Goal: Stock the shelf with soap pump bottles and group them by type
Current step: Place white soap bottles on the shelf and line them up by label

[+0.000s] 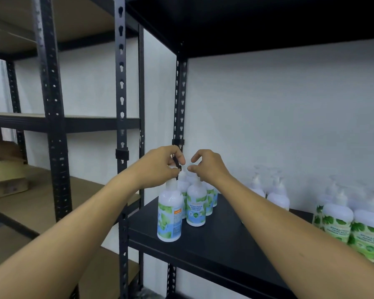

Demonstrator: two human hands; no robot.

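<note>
On the black shelf [214, 244] stand several white pump bottles with blue and green labels. The front one [170, 214] is nearest the shelf's left edge, its label turned sideways. My left hand [160, 164] pinches its pump head from above. Just right of it stands a second bottle [196, 207] reading "Cool Mint". My right hand [207, 166] hovers over that bottle's pump, thumb and fingers curled at its top; whether they grip the white pump I cannot tell. More blue-label bottles [209, 198] stand behind, partly hidden.
Two plain white bottles [276, 194] stand mid-shelf by the wall. Green-leaf label bottles [337, 223] are grouped at the right. A black upright post [178, 104] rises behind my hands. A second rack with brown boards [30, 201] and a cardboard box [4, 178] stands left.
</note>
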